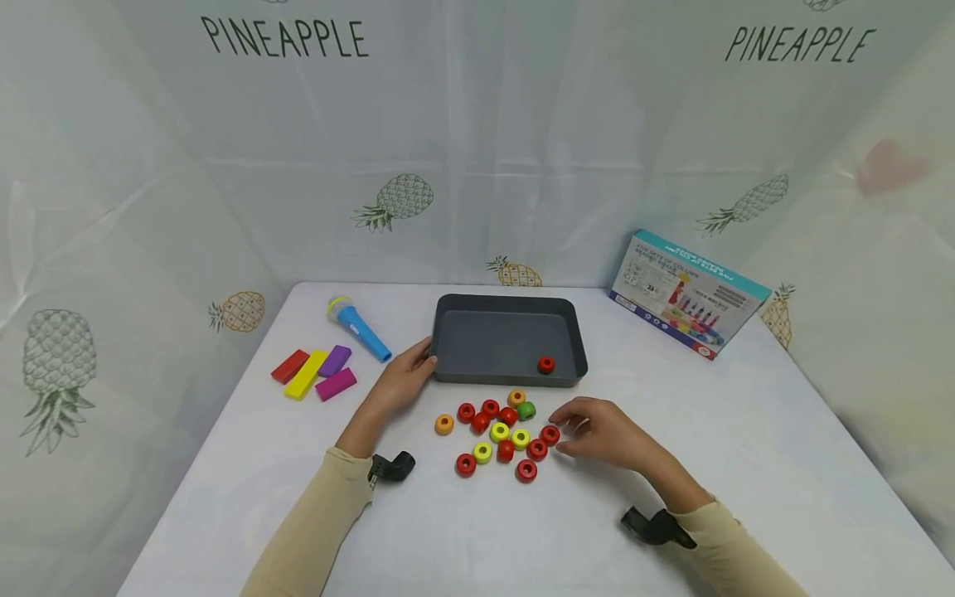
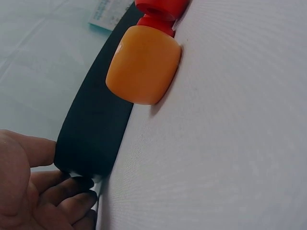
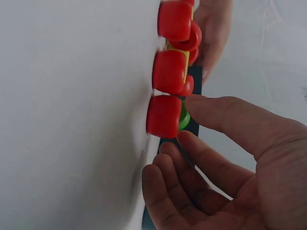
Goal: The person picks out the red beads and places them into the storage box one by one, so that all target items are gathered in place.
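Note:
My left hand holds the dark grey tray at its left side; the left wrist view shows the thumb on one face and fingers curled at the corner. One red bead sits inside the tray, near its front right. In front of the tray lies a loose group of red, yellow, orange and green ring-shaped beads. My right hand is at the right side of this group, thumb and index finger apart on either side of a red bead, fingertips right at its edge. A green bead lies nearby.
A blue toy microphone lies left of the tray. Beside it are red, yellow, purple and magenta blocks. A printed toy box leans at the back right. Pineapple-patterned sheeting hangs behind the white table.

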Tool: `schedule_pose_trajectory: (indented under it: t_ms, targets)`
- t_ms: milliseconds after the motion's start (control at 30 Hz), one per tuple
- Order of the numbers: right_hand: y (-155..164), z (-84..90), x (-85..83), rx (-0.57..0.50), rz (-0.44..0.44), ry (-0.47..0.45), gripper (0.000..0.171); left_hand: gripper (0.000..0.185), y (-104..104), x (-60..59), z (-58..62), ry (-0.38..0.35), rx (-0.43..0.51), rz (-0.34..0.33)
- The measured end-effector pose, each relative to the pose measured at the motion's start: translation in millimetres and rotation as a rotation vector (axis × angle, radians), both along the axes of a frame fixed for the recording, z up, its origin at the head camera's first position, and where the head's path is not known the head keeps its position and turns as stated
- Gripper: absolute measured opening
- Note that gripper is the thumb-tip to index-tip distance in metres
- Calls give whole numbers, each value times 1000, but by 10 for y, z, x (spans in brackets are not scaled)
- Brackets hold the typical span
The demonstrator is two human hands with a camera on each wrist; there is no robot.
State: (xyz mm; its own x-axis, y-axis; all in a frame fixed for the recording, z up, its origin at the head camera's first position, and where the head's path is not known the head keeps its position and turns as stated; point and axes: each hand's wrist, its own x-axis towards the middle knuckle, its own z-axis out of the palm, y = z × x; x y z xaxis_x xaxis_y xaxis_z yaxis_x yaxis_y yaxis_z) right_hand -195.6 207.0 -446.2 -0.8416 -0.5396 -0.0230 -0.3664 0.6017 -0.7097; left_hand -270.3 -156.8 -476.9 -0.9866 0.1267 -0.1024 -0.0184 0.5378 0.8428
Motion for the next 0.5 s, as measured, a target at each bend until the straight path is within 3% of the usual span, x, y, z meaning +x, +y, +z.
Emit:
schedule_pose_trajectory:
  t_ms: [500]
  targets:
    - [-83, -91, 8, 21, -19, 45, 25, 57, -1, 24, 35, 20, 8, -12]
